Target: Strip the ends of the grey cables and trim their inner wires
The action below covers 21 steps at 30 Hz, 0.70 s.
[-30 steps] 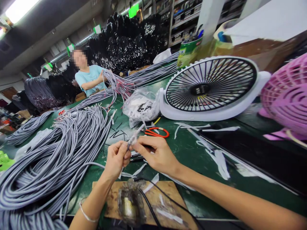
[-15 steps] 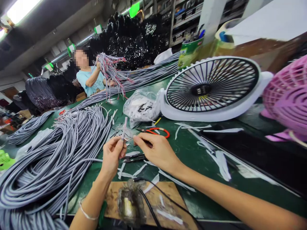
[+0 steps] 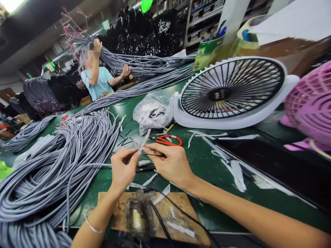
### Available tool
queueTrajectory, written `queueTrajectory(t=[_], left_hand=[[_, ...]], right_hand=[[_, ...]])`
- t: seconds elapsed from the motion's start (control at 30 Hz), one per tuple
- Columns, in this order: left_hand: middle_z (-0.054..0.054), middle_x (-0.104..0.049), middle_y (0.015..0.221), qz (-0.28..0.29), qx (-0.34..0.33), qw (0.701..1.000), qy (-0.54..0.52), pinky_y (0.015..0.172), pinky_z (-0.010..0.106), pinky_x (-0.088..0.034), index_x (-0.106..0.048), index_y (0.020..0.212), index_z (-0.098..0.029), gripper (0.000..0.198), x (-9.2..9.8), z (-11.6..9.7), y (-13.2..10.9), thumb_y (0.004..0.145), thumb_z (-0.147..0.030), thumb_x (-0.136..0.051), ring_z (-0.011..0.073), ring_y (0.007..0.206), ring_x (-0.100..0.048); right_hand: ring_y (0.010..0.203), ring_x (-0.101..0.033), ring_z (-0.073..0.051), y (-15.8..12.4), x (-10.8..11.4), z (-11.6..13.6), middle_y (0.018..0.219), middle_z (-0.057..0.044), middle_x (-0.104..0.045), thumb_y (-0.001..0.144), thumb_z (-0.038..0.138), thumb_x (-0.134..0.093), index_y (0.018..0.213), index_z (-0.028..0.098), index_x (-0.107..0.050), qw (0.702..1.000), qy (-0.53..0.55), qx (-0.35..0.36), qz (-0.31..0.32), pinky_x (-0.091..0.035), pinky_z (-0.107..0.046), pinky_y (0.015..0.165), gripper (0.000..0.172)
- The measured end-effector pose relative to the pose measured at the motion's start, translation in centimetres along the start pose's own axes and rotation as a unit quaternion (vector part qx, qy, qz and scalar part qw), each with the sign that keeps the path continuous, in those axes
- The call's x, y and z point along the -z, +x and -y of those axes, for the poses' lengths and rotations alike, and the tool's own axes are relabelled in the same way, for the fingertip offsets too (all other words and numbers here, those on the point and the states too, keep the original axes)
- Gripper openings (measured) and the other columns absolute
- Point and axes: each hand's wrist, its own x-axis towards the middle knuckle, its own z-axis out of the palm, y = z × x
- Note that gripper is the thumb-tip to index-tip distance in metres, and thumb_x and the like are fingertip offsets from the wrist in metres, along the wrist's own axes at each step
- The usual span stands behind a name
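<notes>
My left hand (image 3: 125, 168) is closed on the end of a grey cable (image 3: 97, 165), which runs in from the left. A pale, whitish end (image 3: 146, 137) of it sticks up past the fingertips. My right hand (image 3: 172, 165) pinches close against that end, its fingertips almost touching the left ones. A thin black piece (image 3: 155, 155) shows between the right fingers; its exact kind is too small to make out. Just beyond lie red-handled scissors or cutters (image 3: 169, 140), and dark-handled pliers (image 3: 146, 167) are partly hidden under my hands.
Coiled grey cables (image 3: 51, 179) fill the left side. A clear bag of small parts (image 3: 153, 112), a white fan (image 3: 230, 93) and a pink fan (image 3: 310, 106) stand behind. A wooden board (image 3: 178, 210) lies in front. Across the table a person (image 3: 99, 82) lifts a cable bundle.
My hands have come together, the right fingers now at the cable end, which tilts more to the right. The person opposite has raised the cable bundle up over a shoulder.
</notes>
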Motion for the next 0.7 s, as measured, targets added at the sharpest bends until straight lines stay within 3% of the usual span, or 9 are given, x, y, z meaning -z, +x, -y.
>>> queueTrajectory(t=[0.1, 0.2, 0.33, 0.5, 0.57, 0.7], left_hand=[[0.002, -0.058, 0.056, -0.001, -0.020, 0.999, 0.044, 0.048, 0.021, -0.037, -0.073, 0.073, -0.015, 0.013, -0.1, 0.1, -0.1, 0.068, -0.025, -0.066, 0.0097, 0.049, -0.048], [0.004, -0.062, 0.060, 0.000, 0.018, 0.999, 0.029, 0.049, 0.021, -0.039, -0.073, 0.073, -0.013, 0.015, -0.4, 0.4, -0.2, 0.069, -0.025, -0.065, 0.0105, 0.051, -0.050], [0.003, -0.062, 0.059, -0.008, 0.045, 0.999, -0.022, 0.044, 0.020, -0.036, -0.071, 0.072, -0.013, 0.017, -0.7, 0.6, -0.4, 0.070, -0.028, -0.064, 0.0095, 0.048, -0.048], [0.001, -0.057, 0.057, -0.010, 0.019, 0.997, -0.068, 0.038, 0.018, -0.033, -0.069, 0.070, -0.012, 0.019, -0.5, 0.4, -0.4, 0.068, -0.031, -0.066, 0.0063, 0.042, -0.043], [0.001, -0.056, 0.056, -0.008, 0.023, 0.997, -0.074, 0.038, 0.018, -0.033, -0.069, 0.070, -0.012, 0.019, -0.4, 0.2, -0.3, 0.068, -0.031, -0.066, 0.0059, 0.041, -0.043], [0.000, -0.056, 0.054, 0.008, 0.059, 0.994, -0.090, 0.037, 0.018, -0.032, -0.069, 0.070, -0.011, 0.022, -0.7, 0.2, -0.1, 0.064, -0.032, -0.069, 0.0056, 0.040, -0.041]], right_hand=[[0.032, -0.031, -0.006, -0.1, 0.0, -0.2, 0.038, 0.005, -0.041, 0.078, 0.024, -0.047, 0.066, 0.015, -0.064, 0.998, -0.045, 0.043, -0.017, -0.029, -0.020, 0.038, 0.023], [0.033, -0.029, -0.005, 0.0, -0.2, -0.2, 0.037, 0.006, -0.036, 0.075, 0.023, -0.047, 0.060, 0.015, -0.060, 0.997, -0.047, 0.048, -0.041, -0.027, -0.019, 0.038, 0.021], [0.038, -0.031, -0.006, 0.6, -0.7, -0.5, 0.042, 0.005, -0.036, 0.070, 0.029, -0.048, 0.059, 0.015, -0.057, 0.995, 0.066, -0.077, -0.019, -0.025, -0.020, 0.038, 0.020], [0.039, -0.030, -0.006, 1.5, -0.6, -0.9, 0.044, 0.006, -0.037, 0.067, 0.038, -0.052, 0.061, 0.016, -0.054, 0.946, 0.249, -0.200, 0.053, -0.025, -0.020, 0.036, 0.023], [0.042, -0.038, -0.008, 1.5, -0.4, -1.0, 0.048, 0.005, -0.044, 0.066, 0.039, -0.057, 0.069, 0.016, -0.057, 0.944, 0.261, -0.194, 0.054, -0.031, -0.021, 0.038, 0.023], [0.055, -0.052, -0.012, 1.1, -0.1, -0.8, 0.061, -0.002, -0.059, 0.067, 0.032, -0.063, 0.065, 0.016, -0.061, 0.975, 0.196, -0.104, 0.015, -0.043, -0.023, 0.050, 0.017]])
